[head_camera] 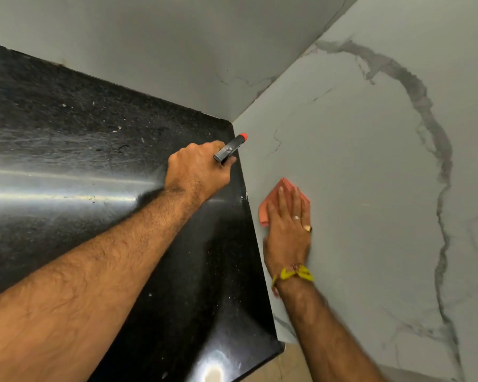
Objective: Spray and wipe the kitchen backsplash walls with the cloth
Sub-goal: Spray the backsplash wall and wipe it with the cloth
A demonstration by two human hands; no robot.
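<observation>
My left hand (198, 168) grips a spray bottle (229, 148) with a grey head and an orange nozzle tip, which points at the right backsplash wall (370, 175) close to the corner; the bottle's body is hidden behind the hand. My right hand (287, 227) lies flat, fingers together, on a folded pink cloth (273, 205), pressing it against the same white marble-patterned wall just above the counter edge. A second backsplash wall (163, 42) runs along the back of the counter and meets the right wall in the corner.
A glossy black speckled countertop (94, 150) fills the left and centre, with bright reflections and small white specks. Its front corner ends at the bottom, where a strip of beige floor (290, 365) shows. Grey veins run down the right wall.
</observation>
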